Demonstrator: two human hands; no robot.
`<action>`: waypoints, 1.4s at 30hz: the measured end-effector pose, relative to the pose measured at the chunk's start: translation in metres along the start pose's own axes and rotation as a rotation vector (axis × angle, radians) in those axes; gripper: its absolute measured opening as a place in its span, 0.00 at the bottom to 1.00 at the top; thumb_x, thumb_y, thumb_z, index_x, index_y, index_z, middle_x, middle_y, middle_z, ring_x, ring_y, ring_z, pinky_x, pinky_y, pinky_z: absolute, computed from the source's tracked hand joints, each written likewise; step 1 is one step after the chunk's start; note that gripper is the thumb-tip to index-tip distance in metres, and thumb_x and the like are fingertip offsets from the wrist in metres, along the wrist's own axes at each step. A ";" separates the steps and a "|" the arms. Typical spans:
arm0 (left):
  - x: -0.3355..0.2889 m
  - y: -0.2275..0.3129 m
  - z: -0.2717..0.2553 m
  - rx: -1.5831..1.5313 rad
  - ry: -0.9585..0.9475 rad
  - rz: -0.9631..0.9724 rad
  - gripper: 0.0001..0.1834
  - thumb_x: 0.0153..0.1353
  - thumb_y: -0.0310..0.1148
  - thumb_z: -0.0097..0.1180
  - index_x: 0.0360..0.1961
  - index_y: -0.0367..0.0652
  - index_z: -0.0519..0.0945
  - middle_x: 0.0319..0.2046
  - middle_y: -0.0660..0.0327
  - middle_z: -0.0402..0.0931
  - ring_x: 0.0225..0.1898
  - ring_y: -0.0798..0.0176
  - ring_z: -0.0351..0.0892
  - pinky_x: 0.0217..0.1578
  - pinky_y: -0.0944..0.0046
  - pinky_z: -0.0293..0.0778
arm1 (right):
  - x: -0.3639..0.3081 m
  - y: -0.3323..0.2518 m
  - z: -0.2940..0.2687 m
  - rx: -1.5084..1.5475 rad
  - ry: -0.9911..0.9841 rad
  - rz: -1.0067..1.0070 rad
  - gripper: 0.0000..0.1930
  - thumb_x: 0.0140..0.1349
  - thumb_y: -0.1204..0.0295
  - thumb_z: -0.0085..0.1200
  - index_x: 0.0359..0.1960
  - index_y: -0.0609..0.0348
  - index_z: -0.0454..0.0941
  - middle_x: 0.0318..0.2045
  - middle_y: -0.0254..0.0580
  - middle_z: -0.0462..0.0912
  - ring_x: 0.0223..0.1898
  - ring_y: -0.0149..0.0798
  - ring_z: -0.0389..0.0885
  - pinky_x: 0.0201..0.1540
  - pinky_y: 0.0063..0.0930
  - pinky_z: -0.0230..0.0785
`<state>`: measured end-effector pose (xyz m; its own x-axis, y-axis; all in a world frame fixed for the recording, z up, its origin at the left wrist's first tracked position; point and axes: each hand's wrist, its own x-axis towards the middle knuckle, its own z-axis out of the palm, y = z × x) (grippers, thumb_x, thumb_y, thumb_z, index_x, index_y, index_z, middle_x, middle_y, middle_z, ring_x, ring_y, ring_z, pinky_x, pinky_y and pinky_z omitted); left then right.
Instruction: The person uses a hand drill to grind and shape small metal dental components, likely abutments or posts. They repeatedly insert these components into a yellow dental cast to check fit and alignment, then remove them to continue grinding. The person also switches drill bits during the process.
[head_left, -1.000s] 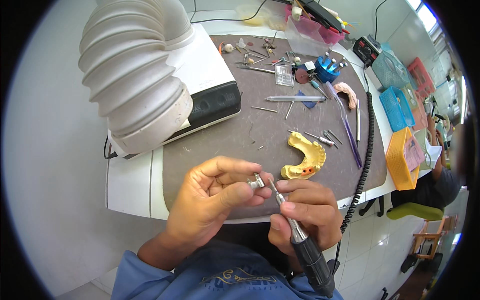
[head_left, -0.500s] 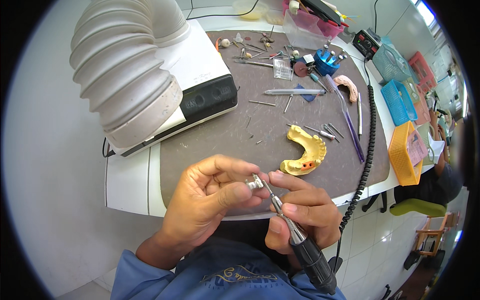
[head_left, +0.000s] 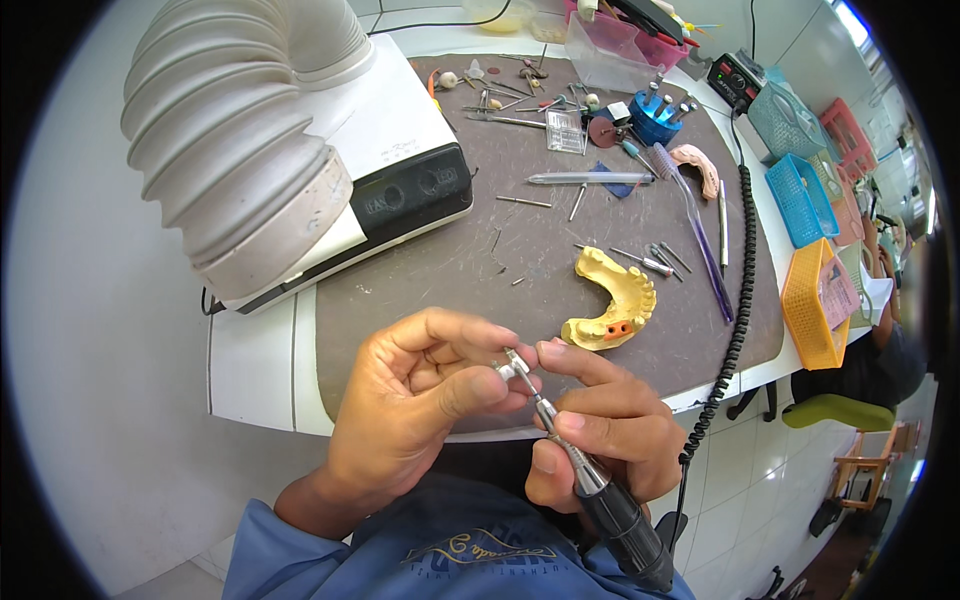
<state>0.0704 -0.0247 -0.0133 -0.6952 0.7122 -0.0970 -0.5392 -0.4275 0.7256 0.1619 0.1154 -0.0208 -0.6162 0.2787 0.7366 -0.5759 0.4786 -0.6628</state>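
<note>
Between the thumb and fingers of my left hand [head_left: 415,385] sits a small whitish-silver dental piece [head_left: 510,368], closed in a pinch. My right hand [head_left: 610,420] grips a black and silver rotary handpiece [head_left: 610,505] like a pen. The thin bur at its tip meets the dental piece, or comes very near it; the exact contact is too small to tell. Just beyond my fingers, a yellow dental model [head_left: 625,295] lies on the brown mat, with an orange-red section and two dark holes on its near side.
A white suction unit [head_left: 400,110] with a thick ribbed hose [head_left: 230,130] stands at the left. Loose burs and tools, a blue bur holder [head_left: 655,120] and a purple-handled brush [head_left: 700,240] lie farther back. A coiled black cord [head_left: 738,310] and baskets [head_left: 815,300] line the right side.
The handpiece tip has shifted slightly up and left against the dental piece. Both hands hold nearly the same places, and the view has tilted a little.
</note>
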 end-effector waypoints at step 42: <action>0.000 -0.002 0.004 -0.073 -0.020 0.048 0.12 0.61 0.18 0.59 0.46 0.33 0.75 0.46 0.47 0.80 0.46 0.60 0.83 0.51 0.60 0.81 | -0.003 0.002 0.006 -0.039 0.096 -0.022 0.13 0.54 0.78 0.67 0.37 0.66 0.75 0.27 0.51 0.82 0.42 0.59 0.86 0.46 0.49 0.82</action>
<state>0.0737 -0.0212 -0.0122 -0.7118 0.7007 -0.0493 -0.5395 -0.5004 0.6771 0.1591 0.1107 -0.0252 -0.5480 0.3453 0.7619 -0.5662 0.5173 -0.6417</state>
